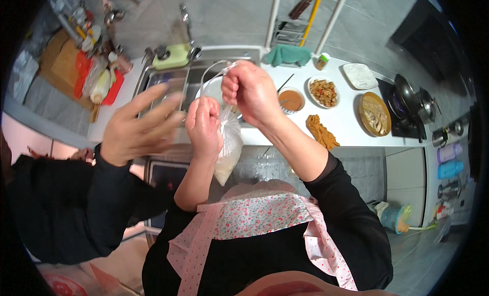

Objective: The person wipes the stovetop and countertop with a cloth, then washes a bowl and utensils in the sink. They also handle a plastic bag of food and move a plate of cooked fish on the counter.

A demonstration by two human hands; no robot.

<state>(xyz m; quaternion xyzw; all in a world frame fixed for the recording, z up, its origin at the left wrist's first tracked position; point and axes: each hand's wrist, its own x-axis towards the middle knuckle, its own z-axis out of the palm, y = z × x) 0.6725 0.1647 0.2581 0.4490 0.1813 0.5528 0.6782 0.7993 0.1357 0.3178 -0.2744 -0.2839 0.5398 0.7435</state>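
A clear plastic bag point(228, 151) with pale, whitish contents hangs in front of the counter's edge. My left hand point(204, 124) is closed round the bag's gathered neck. My right hand point(250, 92), higher and to the right, is closed on the bag's stretched upper end, which loops as a thin strand between both fists. Behind my hands a round white vessel point(214, 90) at the sink is partly hidden. Another person's hand point(140, 125), in a black sleeve, reaches in from the left with fingers spread, slightly blurred, beside my left hand.
The metal sink point(168, 79) lies behind. On the white counter point(351, 129) stand a bowl of brown sauce point(292, 100), a plate of chopped food point(323, 92), an orange-brown cloth point(321, 131) and a yellow dish of fish point(375, 114). A black wok point(406, 95) sits far right.
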